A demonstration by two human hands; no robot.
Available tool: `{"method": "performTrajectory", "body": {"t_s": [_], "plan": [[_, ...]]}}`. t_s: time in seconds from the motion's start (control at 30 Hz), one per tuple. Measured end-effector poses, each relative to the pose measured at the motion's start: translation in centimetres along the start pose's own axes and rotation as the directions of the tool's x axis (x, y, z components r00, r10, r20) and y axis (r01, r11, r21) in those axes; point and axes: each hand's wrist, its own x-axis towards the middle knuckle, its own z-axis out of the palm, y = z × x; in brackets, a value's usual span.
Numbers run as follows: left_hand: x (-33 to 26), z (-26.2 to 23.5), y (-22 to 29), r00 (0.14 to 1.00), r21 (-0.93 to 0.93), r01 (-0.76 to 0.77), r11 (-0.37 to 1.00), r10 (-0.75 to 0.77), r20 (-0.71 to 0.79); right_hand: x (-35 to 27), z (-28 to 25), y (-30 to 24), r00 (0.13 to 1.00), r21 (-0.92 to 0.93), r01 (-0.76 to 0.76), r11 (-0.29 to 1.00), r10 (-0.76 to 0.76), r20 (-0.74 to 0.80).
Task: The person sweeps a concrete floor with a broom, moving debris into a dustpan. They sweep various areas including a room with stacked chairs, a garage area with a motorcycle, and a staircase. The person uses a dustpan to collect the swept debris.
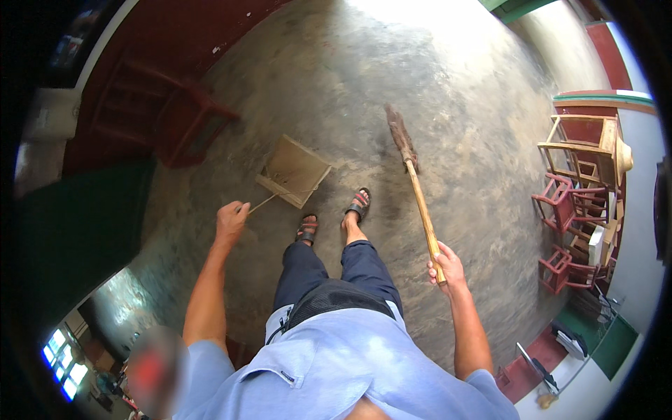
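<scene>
My right hand [448,267] is closed around the top end of a broom's pale wooden handle [423,213]. The broom head [400,134], dark brown and narrow, points away from me over the floor, ahead of my right foot. Closed too, my left hand [231,220] grips the thin stick handle of a dustpan [297,168]. The pan is a shallow, squarish, tan box, tilted to one side, just ahead of my left foot. Whether anything lies in it I cannot make out. Broom and dustpan are apart from each other.
Mottled grey concrete floor [329,91] spreads around my sandalled feet. A dark red wooden chair [192,126] stands at left by a red wall, above a dark green surface [70,231]. Wooden chairs [581,150] and small red chairs [560,203] line the right wall.
</scene>
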Motion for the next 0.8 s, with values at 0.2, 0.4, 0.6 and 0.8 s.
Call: {"method": "performTrajectory", "body": {"t_s": [0.2,0.4,0.6,0.8], "plan": [[-1.2,-1.7,0.5,0.986,-0.032,0.15,0.988,-0.152,-0.073,-1.4,-6.0,0.6,0.997,0.432,-0.047,0.9,0.015,0.077],[-0.3,-1.7,2.6,0.973,0.002,0.189,0.982,-0.187,-0.135,-2.1,-12.0,1.1,0.994,0.7,-0.056,0.712,-0.025,0.104],[2.6,-1.9,3.8,0.95,-0.008,0.274,0.962,-0.272,-0.157,-1.4,-15.3,1.4,0.993,0.845,-0.012,0.534,-0.093,0.074],[6.9,-0.8,7.8,0.92,-0.139,0.34,0.93,-0.36,-0.153,-0.7,-17.0,-1.4,0.986,0.929,0.016,0.37,-0.16,0.047]]}}
